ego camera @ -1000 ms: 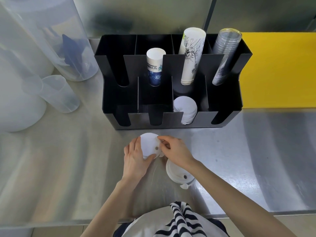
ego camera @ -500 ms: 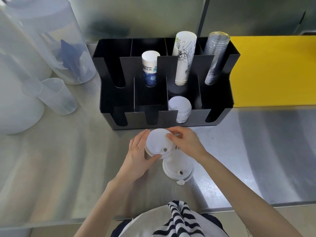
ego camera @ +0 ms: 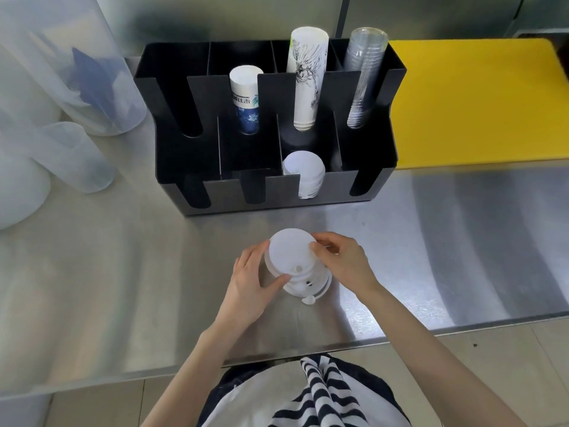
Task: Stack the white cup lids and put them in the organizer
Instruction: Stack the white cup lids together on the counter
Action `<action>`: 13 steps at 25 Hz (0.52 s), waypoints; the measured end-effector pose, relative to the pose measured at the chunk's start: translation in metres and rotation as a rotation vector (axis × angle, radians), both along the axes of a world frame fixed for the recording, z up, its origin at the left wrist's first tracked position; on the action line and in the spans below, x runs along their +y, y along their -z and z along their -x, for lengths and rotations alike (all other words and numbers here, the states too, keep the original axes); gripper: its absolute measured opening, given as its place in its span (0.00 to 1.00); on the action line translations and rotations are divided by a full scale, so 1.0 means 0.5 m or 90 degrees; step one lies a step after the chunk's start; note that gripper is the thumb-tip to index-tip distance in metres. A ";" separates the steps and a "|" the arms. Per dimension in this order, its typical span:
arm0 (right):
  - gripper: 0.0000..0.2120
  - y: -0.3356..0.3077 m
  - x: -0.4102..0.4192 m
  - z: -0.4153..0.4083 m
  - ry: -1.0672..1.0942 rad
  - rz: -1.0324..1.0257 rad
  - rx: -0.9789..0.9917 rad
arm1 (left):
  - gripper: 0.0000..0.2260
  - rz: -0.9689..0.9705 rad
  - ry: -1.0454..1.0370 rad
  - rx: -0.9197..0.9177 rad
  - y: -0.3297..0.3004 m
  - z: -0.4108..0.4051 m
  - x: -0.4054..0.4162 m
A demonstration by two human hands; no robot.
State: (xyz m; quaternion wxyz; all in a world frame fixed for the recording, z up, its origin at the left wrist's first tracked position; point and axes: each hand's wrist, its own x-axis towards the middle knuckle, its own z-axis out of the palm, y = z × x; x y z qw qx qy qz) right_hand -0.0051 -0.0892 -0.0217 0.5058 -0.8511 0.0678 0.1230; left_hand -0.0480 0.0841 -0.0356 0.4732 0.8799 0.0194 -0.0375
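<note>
Lid (ego camera: 291, 251), white, held tilted just above another lid (ego camera: 311, 285) lying on steel counter (ego camera: 123, 272). Left hand (ego camera: 249, 280) pinches its near-left edge; right hand (ego camera: 345, 261) pinches its right rim. Stacking step under way, likely. Next: square rims, press down. Organizer (ego camera: 172, 155) behind, lid stack (ego camera: 304, 175) in front slot.

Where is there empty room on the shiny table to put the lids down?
Bare steel counter lies right of the hands, below the yellow board. More lies left, below the plastic jugs. Crowded: between the organizer and the lids.
</note>
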 end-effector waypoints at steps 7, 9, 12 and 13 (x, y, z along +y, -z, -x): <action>0.11 0.018 -0.012 0.021 0.045 0.012 -0.012 | 0.28 -0.015 0.007 0.024 0.016 0.018 -0.026; 0.11 0.022 -0.014 0.022 0.047 0.015 -0.006 | 0.28 -0.019 0.013 0.034 0.019 0.019 -0.029; 0.12 0.028 -0.017 0.022 0.047 0.027 0.000 | 0.28 -0.027 0.016 0.048 0.023 0.019 -0.033; 0.12 0.030 -0.017 0.022 0.048 0.030 0.004 | 0.28 -0.031 0.018 0.048 0.024 0.019 -0.034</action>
